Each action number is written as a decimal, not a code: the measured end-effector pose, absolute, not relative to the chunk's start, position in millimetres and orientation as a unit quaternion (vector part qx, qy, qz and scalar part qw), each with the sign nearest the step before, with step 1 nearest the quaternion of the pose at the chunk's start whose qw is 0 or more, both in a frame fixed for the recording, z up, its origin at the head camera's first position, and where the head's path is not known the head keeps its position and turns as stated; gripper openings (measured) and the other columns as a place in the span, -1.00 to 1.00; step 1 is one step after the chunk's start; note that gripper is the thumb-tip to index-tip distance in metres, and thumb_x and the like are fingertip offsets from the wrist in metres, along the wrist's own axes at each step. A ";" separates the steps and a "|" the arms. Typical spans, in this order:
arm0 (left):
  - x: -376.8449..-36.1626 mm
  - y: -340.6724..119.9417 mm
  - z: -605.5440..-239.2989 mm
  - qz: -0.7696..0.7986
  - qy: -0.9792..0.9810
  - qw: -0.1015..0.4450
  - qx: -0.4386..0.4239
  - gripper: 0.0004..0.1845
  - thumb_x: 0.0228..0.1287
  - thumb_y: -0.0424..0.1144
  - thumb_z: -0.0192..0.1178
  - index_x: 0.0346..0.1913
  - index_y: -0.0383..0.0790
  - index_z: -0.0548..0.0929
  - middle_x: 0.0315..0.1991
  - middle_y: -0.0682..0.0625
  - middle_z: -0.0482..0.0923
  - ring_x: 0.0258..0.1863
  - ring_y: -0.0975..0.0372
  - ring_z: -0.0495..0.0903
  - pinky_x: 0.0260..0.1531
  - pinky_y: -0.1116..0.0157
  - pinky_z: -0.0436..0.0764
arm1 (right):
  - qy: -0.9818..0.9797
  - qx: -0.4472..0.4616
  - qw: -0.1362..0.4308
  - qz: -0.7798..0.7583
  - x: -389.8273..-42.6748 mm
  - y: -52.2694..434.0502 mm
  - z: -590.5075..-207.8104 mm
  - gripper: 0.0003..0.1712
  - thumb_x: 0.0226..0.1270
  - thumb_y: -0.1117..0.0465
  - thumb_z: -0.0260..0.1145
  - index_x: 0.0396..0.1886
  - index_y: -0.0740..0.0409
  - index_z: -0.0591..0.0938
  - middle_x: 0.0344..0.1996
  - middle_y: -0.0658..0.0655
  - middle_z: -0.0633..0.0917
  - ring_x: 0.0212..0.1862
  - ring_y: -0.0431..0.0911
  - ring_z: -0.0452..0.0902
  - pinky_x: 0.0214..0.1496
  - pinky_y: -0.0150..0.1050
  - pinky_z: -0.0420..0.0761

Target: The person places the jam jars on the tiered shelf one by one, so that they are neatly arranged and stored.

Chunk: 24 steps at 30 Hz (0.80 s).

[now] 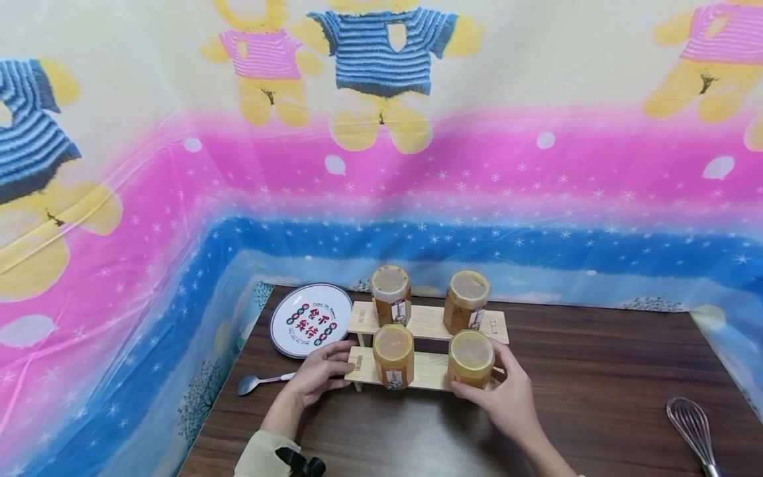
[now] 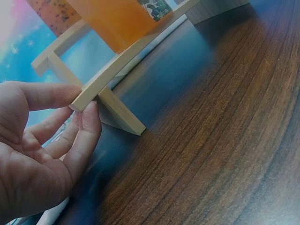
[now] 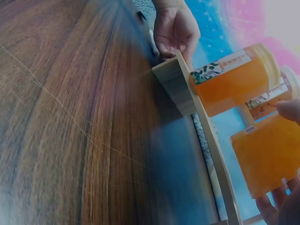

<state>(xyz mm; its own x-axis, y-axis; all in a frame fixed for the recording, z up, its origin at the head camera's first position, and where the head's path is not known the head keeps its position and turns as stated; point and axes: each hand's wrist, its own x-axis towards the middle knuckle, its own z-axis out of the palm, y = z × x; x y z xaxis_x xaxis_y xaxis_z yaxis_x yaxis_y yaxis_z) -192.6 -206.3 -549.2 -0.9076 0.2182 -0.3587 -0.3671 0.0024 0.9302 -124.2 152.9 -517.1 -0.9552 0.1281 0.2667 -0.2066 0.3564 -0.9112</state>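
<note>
A two-tier wooden rack (image 1: 429, 372) carries jars of orange-yellow contents with pale lids. My left hand (image 1: 322, 372) pinches the left end of its front shelf, thumb and fingers on either side of the board (image 2: 108, 72). With my right hand (image 1: 507, 397) I grip the front right jar (image 1: 471, 358) around its side; in the right wrist view a gap shows between this jar's base and the shelf. The front left jar (image 1: 393, 358) stands upright on the same shelf. Behind, a left jar (image 1: 390, 298) and a right jar (image 1: 467, 303) stand on the upper shelf.
Left of the rack lies a white plate (image 1: 283, 324) with red and black lettering, and a spoon (image 1: 249, 384) is in front of it. A whisk (image 1: 691, 427) lies at the right of the dark wooden table (image 1: 596, 371). A printed cloth (image 1: 477, 165) hangs behind.
</note>
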 end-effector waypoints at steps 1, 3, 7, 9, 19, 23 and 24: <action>-192.6 -206.3 -549.3 0.705 0.676 0.208 -0.055 -0.34 0.32 -0.42 0.30 0.47 -0.40 0.39 0.17 -0.22 0.61 -0.07 0.09 0.69 -0.15 0.15 0.72 | -0.810 0.024 0.149 0.566 -124.4 152.0 -517.2 0.06 -0.32 0.14 0.86 0.31 -0.12 0.58 0.03 -0.12 0.68 0.06 -0.17 0.58 0.07 -0.23 0.65; -192.7 -206.3 -549.6 0.706 0.675 0.207 -0.056 -0.34 0.32 -0.42 0.30 0.47 -0.40 0.39 0.17 -0.22 0.61 -0.07 0.09 0.70 -0.15 0.16 0.72 | -0.809 0.023 0.151 0.567 -124.9 150.4 -517.5 0.06 -0.33 0.15 0.86 0.32 -0.11 0.58 0.03 -0.13 0.68 0.06 -0.17 0.58 0.07 -0.22 0.66; -192.8 -206.5 -549.8 0.706 0.674 0.207 -0.058 -0.34 0.33 -0.42 0.30 0.47 -0.39 0.39 0.18 -0.23 0.60 -0.07 0.09 0.70 -0.15 0.15 0.72 | -0.808 0.019 0.153 0.568 -125.8 148.3 -518.8 0.06 -0.33 0.16 0.86 0.32 -0.09 0.58 0.04 -0.14 0.68 0.06 -0.17 0.58 0.07 -0.21 0.65; -192.8 -206.4 -549.5 0.706 0.675 0.207 -0.059 -0.34 0.33 -0.42 0.30 0.47 -0.39 0.39 0.18 -0.23 0.60 -0.07 0.09 0.69 -0.14 0.14 0.72 | -0.808 0.018 0.151 0.569 -126.3 147.3 -519.5 0.06 -0.33 0.16 0.86 0.32 -0.09 0.58 0.05 -0.13 0.68 0.06 -0.16 0.58 0.07 -0.22 0.65; -193.4 -205.4 -547.9 0.706 0.675 0.207 -0.061 -0.33 0.32 -0.41 0.30 0.47 -0.38 0.39 0.20 -0.25 0.59 -0.06 0.09 0.69 -0.11 0.11 0.72 | -0.801 0.017 0.149 0.579 -130.2 144.3 -524.5 0.06 -0.31 0.14 0.86 0.33 -0.09 0.57 0.06 -0.10 0.68 0.07 -0.15 0.58 0.06 -0.20 0.67; -192.3 -204.7 -547.1 0.704 0.677 0.206 -0.063 -0.34 0.33 -0.42 0.30 0.47 -0.38 0.39 0.20 -0.25 0.58 -0.06 0.09 0.69 -0.13 0.12 0.72 | -0.802 0.014 0.144 0.580 -131.0 144.0 -527.3 0.06 -0.29 0.13 0.85 0.34 -0.10 0.57 0.07 -0.09 0.67 0.08 -0.15 0.58 0.09 -0.13 0.67; -192.1 -204.6 -547.0 0.704 0.677 0.206 -0.064 -0.34 0.33 -0.42 0.29 0.47 -0.38 0.39 0.20 -0.25 0.58 -0.06 0.09 0.69 -0.13 0.13 0.72 | -0.803 0.013 0.142 0.579 -131.0 144.1 -528.0 0.06 -0.28 0.12 0.85 0.34 -0.10 0.56 0.08 -0.09 0.67 0.08 -0.15 0.57 0.10 -0.11 0.66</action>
